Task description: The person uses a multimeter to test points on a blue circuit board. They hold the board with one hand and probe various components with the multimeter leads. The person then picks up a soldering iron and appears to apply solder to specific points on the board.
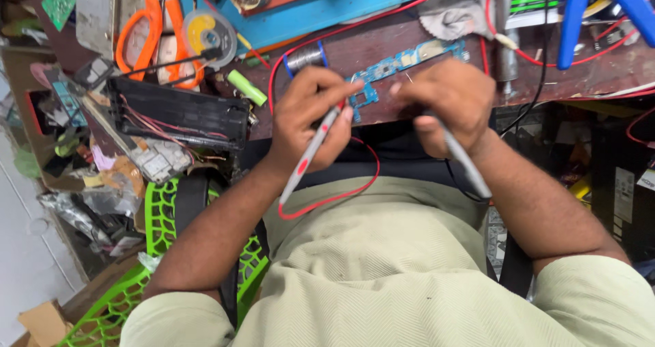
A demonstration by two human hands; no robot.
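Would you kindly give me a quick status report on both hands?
Left hand grips red probe. Right hand grips grey probe. Both at blue circuit board. Nothing blocking.

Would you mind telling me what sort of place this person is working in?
Most likely an electronics repair bench. The left hand and right hand each hold a test probe to a blue circuit board, a solder spool sits behind it, and an opened black device with loose wires lies alongside.

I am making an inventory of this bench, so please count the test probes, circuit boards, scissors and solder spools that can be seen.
Test probes: 2, a red one in the left hand and a grey one in the right hand
Blue circuit board: 1
Orange scissors: 1
Solder spool: 1
Total: 5
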